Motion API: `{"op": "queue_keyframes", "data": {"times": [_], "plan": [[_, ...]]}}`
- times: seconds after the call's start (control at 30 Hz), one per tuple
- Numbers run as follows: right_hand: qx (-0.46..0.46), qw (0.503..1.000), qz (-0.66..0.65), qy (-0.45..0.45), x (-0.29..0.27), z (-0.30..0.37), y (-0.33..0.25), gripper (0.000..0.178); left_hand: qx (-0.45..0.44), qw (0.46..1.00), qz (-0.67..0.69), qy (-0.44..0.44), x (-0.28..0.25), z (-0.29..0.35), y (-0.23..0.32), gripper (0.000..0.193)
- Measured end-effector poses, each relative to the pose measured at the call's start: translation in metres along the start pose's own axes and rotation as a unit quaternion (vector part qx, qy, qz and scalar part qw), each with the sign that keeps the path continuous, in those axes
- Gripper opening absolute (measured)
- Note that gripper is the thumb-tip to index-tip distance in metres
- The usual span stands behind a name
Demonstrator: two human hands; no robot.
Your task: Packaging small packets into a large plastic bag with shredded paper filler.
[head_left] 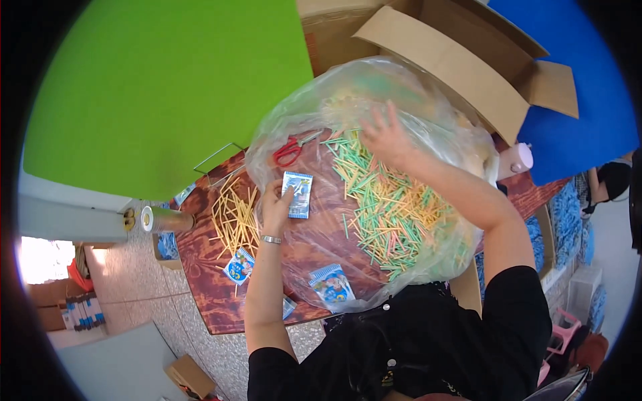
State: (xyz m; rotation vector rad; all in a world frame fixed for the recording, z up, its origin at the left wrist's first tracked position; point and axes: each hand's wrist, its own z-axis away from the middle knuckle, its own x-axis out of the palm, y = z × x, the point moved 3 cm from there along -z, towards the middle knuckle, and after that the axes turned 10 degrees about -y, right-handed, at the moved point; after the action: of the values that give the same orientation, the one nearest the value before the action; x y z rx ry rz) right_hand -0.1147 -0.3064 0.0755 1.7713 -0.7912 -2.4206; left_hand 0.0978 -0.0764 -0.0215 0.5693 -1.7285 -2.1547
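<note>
My left hand (273, 208) is closed on a small blue and white packet (298, 195), pinching its left edge. Fingers spread, my right hand (388, 136) is over the far end of a heap of thin green, yellow and pink sticks (394, 214); it holds nothing I can see. The heap lies in a large, open clear plastic bag (314, 240) spread on the table. Red-handled scissors (287, 152) rest beyond the packet. Another blue packet (331, 286) lies near my body, and one more packet (239, 266) is left of my left forearm.
Loose yellow sticks (235, 217) cover part of the wood-patterned table (214, 301) at left, near a roll of tape (160, 219). An open cardboard box (448, 57) stands at the far side. A pink cup (516, 160) is at right. Green (167, 87) and blue panels (582, 87) rise beyond.
</note>
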Motion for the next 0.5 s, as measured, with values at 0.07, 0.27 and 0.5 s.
{"op": "queue_keyframes", "data": {"times": [0.07, 0.27, 0.5], "plan": [[0.023, 0.997, 0.068, 0.04, 0.006, 0.024, 0.044, 0.048, 0.024, 1.0, -0.017, 0.004, -0.004, -0.009, -0.01, 0.028], [0.096, 0.989, 0.092, 0.068, 0.057, 0.073, 0.135, 0.049, 0.201, 0.807, -0.548, 0.091, 0.028, -0.007, 0.05, 0.03], [0.277, 0.931, -0.2, 0.127, 0.093, 0.119, 0.181, 0.041, 0.416, 0.797, -0.427, -0.1, 0.201, -0.041, 0.159, 0.033]]}}
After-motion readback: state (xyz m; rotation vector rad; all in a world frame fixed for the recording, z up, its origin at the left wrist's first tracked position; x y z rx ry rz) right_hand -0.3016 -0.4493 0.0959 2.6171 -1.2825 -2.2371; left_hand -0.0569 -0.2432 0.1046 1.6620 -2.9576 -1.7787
